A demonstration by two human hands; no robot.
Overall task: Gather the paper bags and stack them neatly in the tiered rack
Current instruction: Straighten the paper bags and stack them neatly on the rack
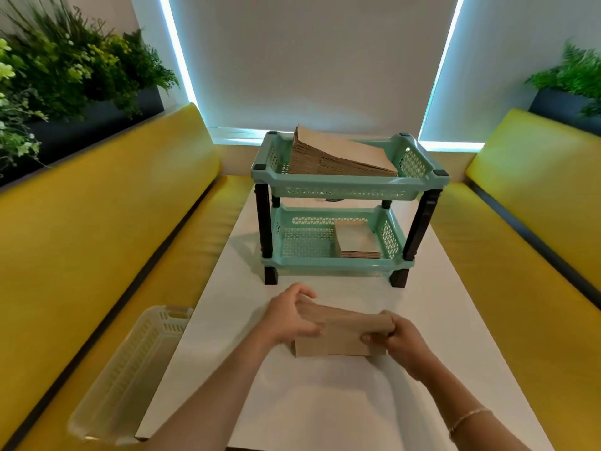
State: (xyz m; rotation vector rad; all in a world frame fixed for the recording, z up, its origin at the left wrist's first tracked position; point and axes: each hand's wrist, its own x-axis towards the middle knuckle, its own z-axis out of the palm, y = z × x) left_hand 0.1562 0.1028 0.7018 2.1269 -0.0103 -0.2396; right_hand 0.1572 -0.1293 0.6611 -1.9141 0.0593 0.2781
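Observation:
A small stack of brown paper bags stands on edge on the white table, in front of the rack. My left hand grips its left end. My right hand grips its right end, fingers curled round the bags. The mint-green two-tier rack with dark legs stands farther back on the table. Its top tier holds a large slanted pile of brown bags. On the bottom tier a smaller pile of bags lies at the right side.
A pale translucent plastic basket lies on the yellow bench to my left, beside the table edge. Another yellow bench runs along the right. Planters with greenery sit behind both benches.

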